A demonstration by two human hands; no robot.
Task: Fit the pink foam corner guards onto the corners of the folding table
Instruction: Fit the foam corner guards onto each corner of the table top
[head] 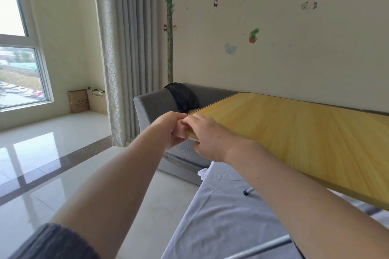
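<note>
The folding table [294, 132] has a yellow wood-grain top and stretches from the middle to the right edge of the view. At its near left corner sits a pink foam corner guard [181, 130], mostly hidden between my hands. My left hand [170, 127] grips the guard from the left side. From the right, my right hand [207, 137] rests on the table corner with its fingers touching the guard and its thumb under the edge.
A grey sofa [151, 107] with a black bag [185, 96] on it stands just behind the corner. Below the table lies a pale sheet [221, 206] with a metal table leg [249, 191]. Grey curtains [130, 48], cardboard boxes [86, 101] and glossy floor tiles fill the left.
</note>
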